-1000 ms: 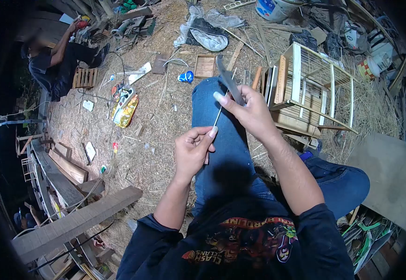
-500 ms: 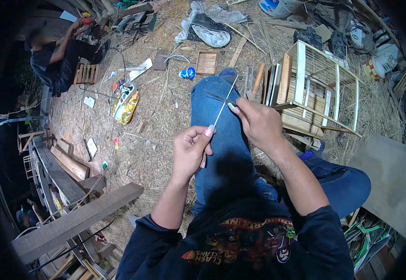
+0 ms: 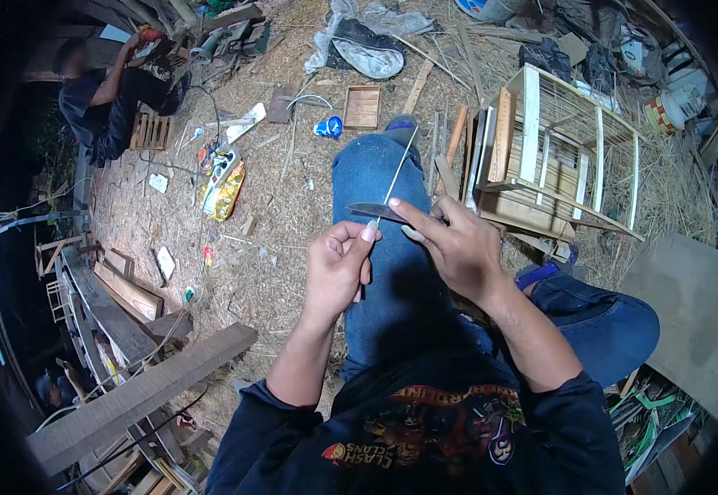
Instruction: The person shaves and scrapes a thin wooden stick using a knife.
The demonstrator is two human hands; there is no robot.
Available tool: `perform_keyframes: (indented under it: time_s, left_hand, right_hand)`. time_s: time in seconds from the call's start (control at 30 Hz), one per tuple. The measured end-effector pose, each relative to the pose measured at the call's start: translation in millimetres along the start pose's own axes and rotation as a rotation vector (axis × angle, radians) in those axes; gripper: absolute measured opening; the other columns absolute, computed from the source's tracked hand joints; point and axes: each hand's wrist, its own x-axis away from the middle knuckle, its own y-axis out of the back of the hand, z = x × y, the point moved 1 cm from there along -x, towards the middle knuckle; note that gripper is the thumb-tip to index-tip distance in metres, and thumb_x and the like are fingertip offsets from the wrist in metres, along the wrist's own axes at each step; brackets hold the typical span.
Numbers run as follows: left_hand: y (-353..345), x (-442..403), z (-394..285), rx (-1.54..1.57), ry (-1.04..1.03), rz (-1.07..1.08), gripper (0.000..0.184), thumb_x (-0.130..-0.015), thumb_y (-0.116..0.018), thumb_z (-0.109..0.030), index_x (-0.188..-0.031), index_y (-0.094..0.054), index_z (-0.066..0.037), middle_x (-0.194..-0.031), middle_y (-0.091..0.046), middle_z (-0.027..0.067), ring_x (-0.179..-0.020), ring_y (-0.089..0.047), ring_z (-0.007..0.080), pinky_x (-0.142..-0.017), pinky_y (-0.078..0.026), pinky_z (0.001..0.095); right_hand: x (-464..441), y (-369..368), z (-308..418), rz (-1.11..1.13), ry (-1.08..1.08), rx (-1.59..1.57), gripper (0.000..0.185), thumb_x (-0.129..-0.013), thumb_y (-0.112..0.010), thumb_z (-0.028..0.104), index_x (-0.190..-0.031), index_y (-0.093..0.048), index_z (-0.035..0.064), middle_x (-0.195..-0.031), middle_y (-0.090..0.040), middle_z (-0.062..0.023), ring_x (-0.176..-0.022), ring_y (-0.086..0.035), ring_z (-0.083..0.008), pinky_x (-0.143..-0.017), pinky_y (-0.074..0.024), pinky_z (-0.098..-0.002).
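My left hand pinches the near end of a thin pale stick, which slants up and away over my jeans-covered knee. A knife with a dark blade is gripped in my right hand. Its blade crosses the stick just above my left fingertips, and my right index finger lies along the blade. Most of the knife's handle is hidden inside my right hand.
A wooden cage with thin bars stands at right. Beyond my knee lie a small wooden box and a blue can. A plank juts in at lower left. Another person sits at upper left.
My right hand has drawn the knife down along the stick toward my left hand, and the blade has turned flatter. My left hand stays in nearly the same place.
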Motion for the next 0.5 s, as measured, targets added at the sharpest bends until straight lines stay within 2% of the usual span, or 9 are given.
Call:
perform_keyframes:
  time_s: [0.23, 0.43, 0.5]
  left_hand:
    - [-1, -3, 4, -0.021, -0.013, -0.002, 0.029, -0.109, -0.061, -0.026, -0.099, -0.068, 0.001, -0.052, -0.054, 0.0000, -0.035, -0.040, 0.0057, -0.035, -0.029, 0.0236]
    - [0, -1, -3, 0.013, 0.029, 0.009, 0.030, -0.110, -0.060, -0.028, -0.099, -0.066, 0.000, -0.051, -0.051, -0.0005, -0.034, -0.038, 0.0063, -0.034, -0.029, 0.0239]
    - [0, 1, -2, 0.025, 0.034, 0.022, 0.030, -0.110, -0.060, -0.028, -0.099, -0.066, 0.000, -0.051, -0.051, -0.0004, -0.034, -0.038, 0.0065, -0.033, -0.029, 0.0239]
  right_hand:
    - [8, -9, -9, -0.067, -0.042, -0.281, 0.039, -0.092, -0.075, 0.018, -0.129, -0.076, 0.0330, -0.075, -0.059, -0.0020, -0.062, -0.064, -0.0226, -0.054, -0.0512, -0.0367]
    - [7, 0, -1, 0.035, -0.055, -0.137, 0.037, -0.091, -0.076, 0.018, -0.124, -0.078, 0.0321, -0.075, -0.060, -0.0010, -0.061, -0.065, -0.0199, -0.052, -0.0510, -0.0352]
    - [8, -1, -2, 0.021, -0.066, -0.183, 0.036, -0.091, -0.076, 0.018, -0.124, -0.078, 0.0321, -0.076, -0.061, -0.0007, -0.061, -0.065, -0.0194, -0.052, -0.0509, -0.0347]
